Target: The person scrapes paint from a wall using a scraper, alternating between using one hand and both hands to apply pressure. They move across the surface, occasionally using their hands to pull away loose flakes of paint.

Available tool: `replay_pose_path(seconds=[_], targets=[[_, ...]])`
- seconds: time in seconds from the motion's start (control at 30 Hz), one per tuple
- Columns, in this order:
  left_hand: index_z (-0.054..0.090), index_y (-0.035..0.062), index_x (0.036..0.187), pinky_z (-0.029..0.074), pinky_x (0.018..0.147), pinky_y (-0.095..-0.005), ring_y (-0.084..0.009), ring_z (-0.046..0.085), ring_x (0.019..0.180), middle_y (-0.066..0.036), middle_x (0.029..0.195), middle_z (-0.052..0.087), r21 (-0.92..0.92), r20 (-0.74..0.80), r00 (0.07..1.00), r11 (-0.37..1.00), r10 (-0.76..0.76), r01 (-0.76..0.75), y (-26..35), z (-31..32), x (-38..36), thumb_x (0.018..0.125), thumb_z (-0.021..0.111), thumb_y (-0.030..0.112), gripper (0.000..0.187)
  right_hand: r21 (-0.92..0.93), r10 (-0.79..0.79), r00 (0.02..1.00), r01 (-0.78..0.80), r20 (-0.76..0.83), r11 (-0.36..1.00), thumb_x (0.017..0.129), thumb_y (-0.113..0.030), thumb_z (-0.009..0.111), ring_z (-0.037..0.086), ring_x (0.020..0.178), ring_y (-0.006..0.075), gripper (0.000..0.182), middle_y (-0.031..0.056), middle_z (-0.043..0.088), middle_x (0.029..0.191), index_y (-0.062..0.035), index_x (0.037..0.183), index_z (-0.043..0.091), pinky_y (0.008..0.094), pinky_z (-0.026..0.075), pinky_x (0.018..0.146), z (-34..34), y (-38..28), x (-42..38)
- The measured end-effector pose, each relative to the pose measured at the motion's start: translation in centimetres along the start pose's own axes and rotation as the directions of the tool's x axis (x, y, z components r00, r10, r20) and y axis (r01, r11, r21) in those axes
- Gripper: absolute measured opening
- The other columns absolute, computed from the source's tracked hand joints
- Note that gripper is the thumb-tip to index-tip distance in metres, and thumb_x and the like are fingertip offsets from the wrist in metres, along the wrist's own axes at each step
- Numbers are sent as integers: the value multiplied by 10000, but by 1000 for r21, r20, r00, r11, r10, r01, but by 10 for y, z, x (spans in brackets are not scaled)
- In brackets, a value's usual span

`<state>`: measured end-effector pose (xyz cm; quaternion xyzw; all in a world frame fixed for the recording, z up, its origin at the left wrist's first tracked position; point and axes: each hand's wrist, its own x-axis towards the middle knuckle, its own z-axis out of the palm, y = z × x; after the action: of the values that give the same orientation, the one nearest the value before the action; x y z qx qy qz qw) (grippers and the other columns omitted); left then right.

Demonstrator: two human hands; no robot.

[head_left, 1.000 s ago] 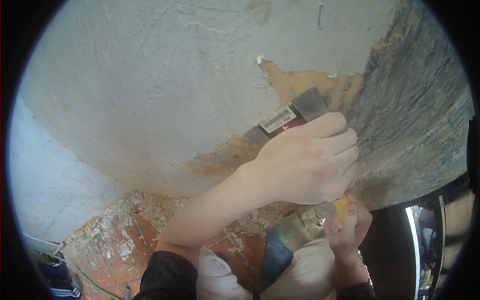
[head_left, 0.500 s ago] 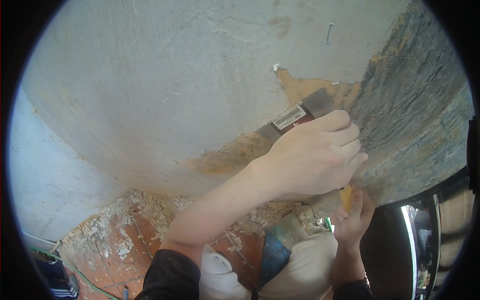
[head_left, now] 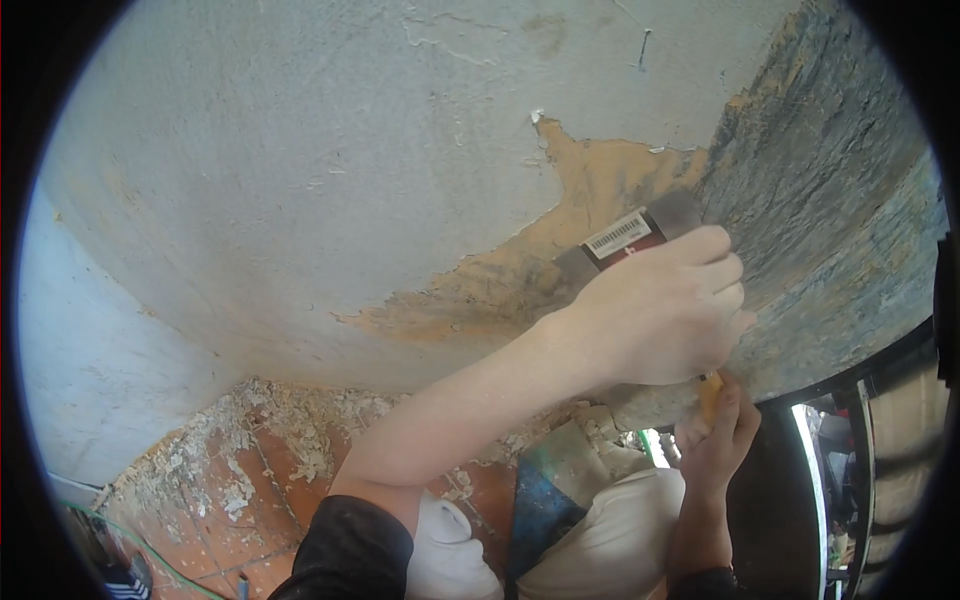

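Observation:
A wide scraper (head_left: pixel 617 235) with a barcode label lies against the wall (head_left: pixel 350 180), its blade on a tan patch (head_left: pixel 590 180) where the paint is gone. My left hand (head_left: pixel 660 300) reaches across from the left and is closed over the scraper's blade end, hiding its middle. Below it, my right hand (head_left: pixel 718 440) is wrapped round the yellow handle (head_left: pixel 710 397). To the right of the blade, the wall shows a rough grey bare surface (head_left: pixel 800 170). Loose paint edges border the tan patch.
Paint flakes (head_left: pixel 290 420) litter the terracotta tile floor (head_left: pixel 190 520). A green hose or cord (head_left: pixel 150 552) runs along the lower left, near a striped shoe (head_left: pixel 125 582). A dark panel (head_left: pixel 765 500) and a metal frame (head_left: pixel 865 480) stand at the lower right.
Both hands and the scraper have moved to the right along the wall. More of the tan patch shows left of the blade. The view has shifted slightly.

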<state>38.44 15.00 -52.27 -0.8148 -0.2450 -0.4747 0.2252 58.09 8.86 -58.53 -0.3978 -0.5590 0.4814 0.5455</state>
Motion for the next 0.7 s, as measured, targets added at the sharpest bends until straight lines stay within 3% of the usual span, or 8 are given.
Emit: replay_pose_path(seconds=[0.07, 0.17, 0.23, 0.37, 0.47, 0.53, 0.63, 0.7], targets=[[533, 117, 572, 403, 638, -303, -145, 496, 633, 11, 598, 479, 16, -98, 995, 999, -32, 33, -7, -12, -2, 836, 690, 190, 316, 17, 7, 1000, -6, -26, 1000, 1024, -284, 510, 375, 462, 30, 423, -13, 489, 611, 96, 1174, 620, 219, 309, 408, 10, -4, 5], [500, 121, 555, 373, 597, -301, -140, 473, 588, 14, 572, 437, 75, -168, 986, 997, 16, -4, -8, -33, 2, 779, 737, 167, 329, -119, -168, 985, 163, -29, 979, 1013, -263, 522, 401, 472, 34, 417, 3, 527, 627, 101, 1194, 615, 211, 321, 425, 28, -19, 1], [488, 123, 549, 360, 584, -300, -141, 458, 569, 16, 562, 414, 60, -190, 982, 998, 14, -3, -6, -37, 4, 755, 754, 159, 338, -255, -299, 947, 320, 118, 913, 1000, -249, 530, 427, 488, 36, 412, 29, 572, 692, 91, 1219, 612, 201, 337, 441, 27, -32, -12], [489, 122, 554, 361, 586, -298, -147, 470, 582, 17, 573, 424, 107, -165, 985, 994, 39, -21, -8, -22, 1, 761, 746, 159, 332, -164, -91, 993, 101, 69, 981, 990, -255, 549, 449, 496, 35, 425, 27, 590, 728, 90, 1232, 605, 197, 341, 438, 21, -22, -4], [517, 114, 577, 385, 616, -298, -152, 496, 621, 10, 602, 457, -94, -152, 986, 994, -76, 62, 0, 1, 4, 789, 720, 173, 300, -120, -74, 997, 78, 30, 990, 991, -278, 568, 433, 487, 29, 444, 27, 586, 735, 93, 1232, 602, 203, 333, 423, -4, -10, 4], [530, 110, 592, 407, 652, -297, -156, 513, 653, 4, 627, 481, -51, -102, 993, 997, -64, 59, 1, 1, 7, 811, 698, 189, 287, -86, -94, 993, 99, 67, 991, 994, -296, 576, 412, 484, 25, 449, 53, 604, 798, 90, 1222, 607, 208, 326, 412, -12, -9, 8], [526, 108, 589, 402, 643, -300, -153, 504, 643, 4, 616, 467, 31, -113, 994, 1000, 3, 1, -7, -2, 7, 796, 712, 176, 286, 3, -56, 998, 56, -42, 998, 997, -282, 571, 404, 482, 23, 422, 54, 605, 797, 83, 1203, 620, 213, 319, 404, 4, -15, 14], [502, 109, 571, 382, 612, -299, -148, 490, 616, 9, 602, 449, 144, -212, 977, 990, 28, 3, -15, -18, 3, 764, 737, 152, 306, -111, -193, 981, 194, 21, 975, 999, -253, 557, 416, 490, 26, 387, 52, 602, 794, 78, 1184, 631, 207, 324, 410, 28, -21, 16]])
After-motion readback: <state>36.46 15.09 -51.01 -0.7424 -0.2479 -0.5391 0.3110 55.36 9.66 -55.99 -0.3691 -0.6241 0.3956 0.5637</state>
